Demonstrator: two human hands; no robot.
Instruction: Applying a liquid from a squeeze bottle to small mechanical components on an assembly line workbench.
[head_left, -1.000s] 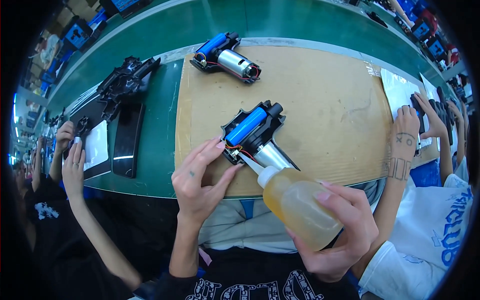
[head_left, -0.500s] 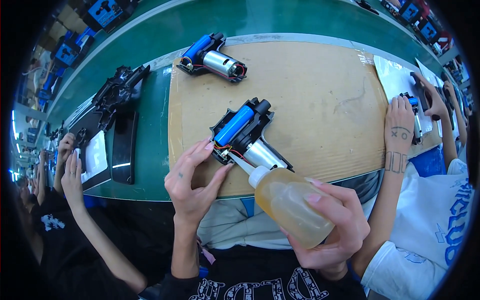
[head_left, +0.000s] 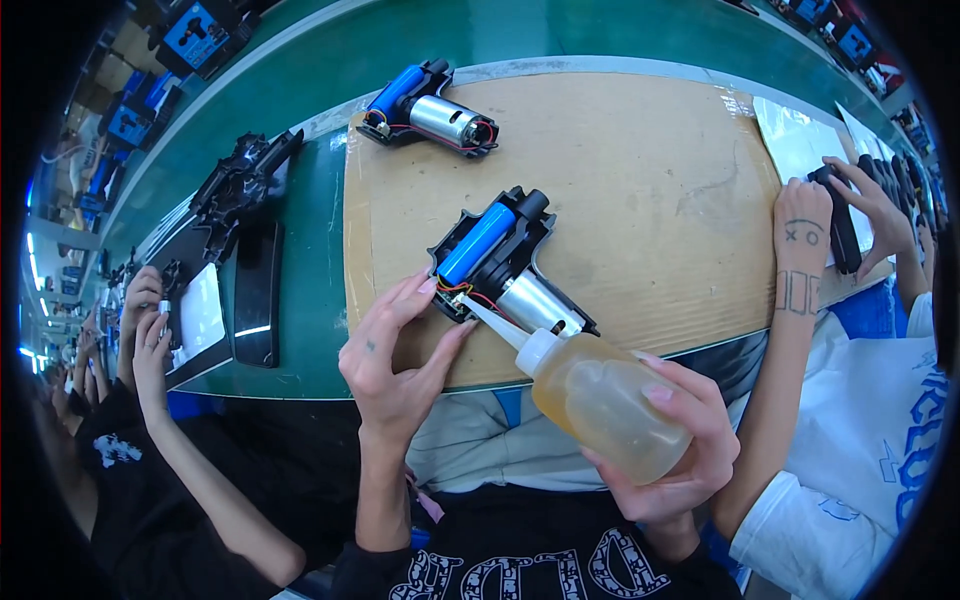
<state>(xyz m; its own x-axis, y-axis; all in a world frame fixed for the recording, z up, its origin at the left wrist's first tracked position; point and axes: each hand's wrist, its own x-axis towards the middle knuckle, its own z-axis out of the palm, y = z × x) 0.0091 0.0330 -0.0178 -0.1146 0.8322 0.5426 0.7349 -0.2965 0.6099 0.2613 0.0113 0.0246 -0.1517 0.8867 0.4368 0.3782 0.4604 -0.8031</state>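
Note:
In front of me, on the cardboard, lies an open black housing half [head_left: 520,250] shaped like a pistol. It contains a blue cylindrical battery [head_left: 478,243], a silver motor [head_left: 541,306] and a small circuit board with red and yellow wires [head_left: 456,299]. My left hand [head_left: 395,375] pinches the housing's lower left end between thumb and fingers. Wrapped round a translucent squeeze bottle [head_left: 608,402] of yellowish liquid is my right hand [head_left: 700,440]. The bottle is tilted, its thin nozzle [head_left: 500,325] pointing at the board; I cannot tell whether the tip touches.
A second filled housing [head_left: 440,118] lies farther back on the cardboard [head_left: 640,180]. Black shells [head_left: 240,190] and a dark tray [head_left: 255,295] are on the left. A co-worker's forearm [head_left: 797,270] reaches in at the right, near black parts; another person's hands [head_left: 150,335] work at the left.
The view has shifted slightly; my hands keep their holds, with the nozzle still at the board. At the right, a black part now lies under the neighbours' hands where a blue and silver assembly showed.

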